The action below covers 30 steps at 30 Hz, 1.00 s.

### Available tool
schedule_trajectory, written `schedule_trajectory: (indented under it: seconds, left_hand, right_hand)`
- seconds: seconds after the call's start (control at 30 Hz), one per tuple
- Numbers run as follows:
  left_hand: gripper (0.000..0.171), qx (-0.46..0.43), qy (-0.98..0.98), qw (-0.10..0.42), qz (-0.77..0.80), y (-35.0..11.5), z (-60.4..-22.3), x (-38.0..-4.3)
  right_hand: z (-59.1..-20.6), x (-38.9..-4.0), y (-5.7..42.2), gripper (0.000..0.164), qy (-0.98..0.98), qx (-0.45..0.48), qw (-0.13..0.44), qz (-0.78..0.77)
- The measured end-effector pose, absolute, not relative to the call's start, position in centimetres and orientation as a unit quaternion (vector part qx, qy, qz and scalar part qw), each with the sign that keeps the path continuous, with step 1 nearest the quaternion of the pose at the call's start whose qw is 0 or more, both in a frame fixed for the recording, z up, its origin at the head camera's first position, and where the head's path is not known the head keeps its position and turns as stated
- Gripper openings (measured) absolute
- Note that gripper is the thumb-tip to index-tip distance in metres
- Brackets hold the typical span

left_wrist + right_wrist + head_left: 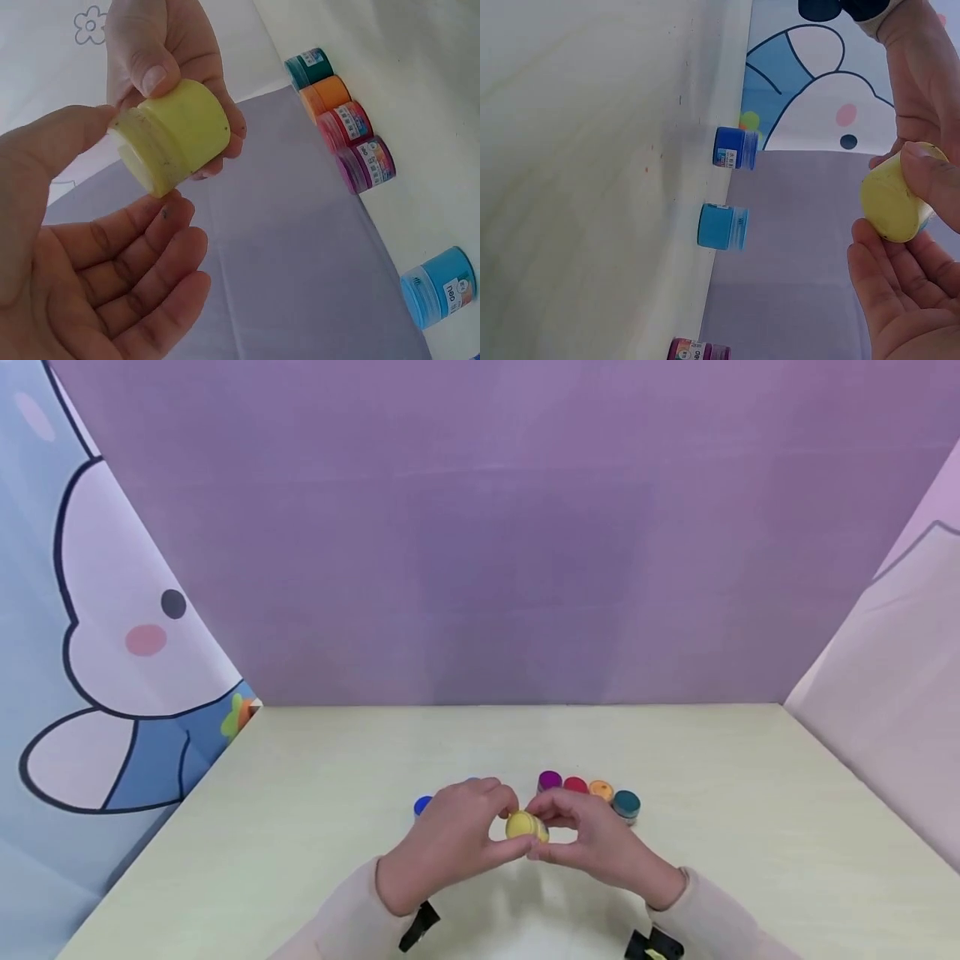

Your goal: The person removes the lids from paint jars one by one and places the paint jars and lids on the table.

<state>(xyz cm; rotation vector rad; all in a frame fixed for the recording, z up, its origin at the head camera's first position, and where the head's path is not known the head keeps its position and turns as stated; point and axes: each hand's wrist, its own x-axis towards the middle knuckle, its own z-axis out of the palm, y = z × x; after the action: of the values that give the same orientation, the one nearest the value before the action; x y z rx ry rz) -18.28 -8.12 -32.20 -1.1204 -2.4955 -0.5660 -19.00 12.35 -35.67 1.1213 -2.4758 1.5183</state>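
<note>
A small yellow paint jar point(527, 827) is held in the air above the table, tilted on its side, between both hands. The left hand point(459, 832) pinches its lid end between thumb and fingertips; the other fingers point(154, 300) of that hand spread loosely below. From the opposite side, the right hand point(588, 833) grips the jar with thumb and fingers. In the left wrist view, the yellow jar point(176, 135) shows a ridged lid with small dark specks. The right wrist view shows the yellow jar point(896, 196) partly covered by the right thumb.
Behind the right hand stand purple point(550, 780), red point(575, 785), orange point(601, 790) and green point(626, 805) jars in a row. A dark blue jar point(735, 148) and a light blue jar point(722, 226) stand beyond the left hand. A purple cloth point(480, 568) hangs behind the table point(337, 752).
</note>
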Motion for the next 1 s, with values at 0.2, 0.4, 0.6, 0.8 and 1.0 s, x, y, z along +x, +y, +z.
schedule_trajectory:
  seconds: [0.2, 0.4, 0.6, 0.8, 1.0]
  left_hand:
    - [0.042, -0.465, -0.845, 0.189, -0.182, -8.8, -31.9, -18.6]
    - [0.042, -0.537, -0.808, 0.177, -0.167, -9.1, -31.7, -18.7]
    - [0.042, -0.546, -0.805, 0.173, -0.151, -9.1, -31.4, -18.7]
    - [0.040, -0.547, -0.805, 0.169, -0.154, -9.1, -31.1, -18.7]
    - [0.035, -0.541, -0.805, 0.171, -0.172, -9.3, -31.1, -18.7]
  right_hand:
    - [-35.8, -19.1, 12.4, 0.037, -0.794, 0.351, 0.000, 0.496]
    - [-35.6, -19.0, 12.3, 0.039, -0.803, 0.334, -0.020, 0.493]
    - [-35.2, -18.9, 12.2, 0.039, -0.810, 0.328, -0.033, 0.485]
    - [-34.9, -19.0, 12.2, 0.039, -0.811, 0.331, -0.029, 0.482]
    - [-35.0, -18.9, 12.3, 0.037, -0.800, 0.345, -0.024, 0.490]
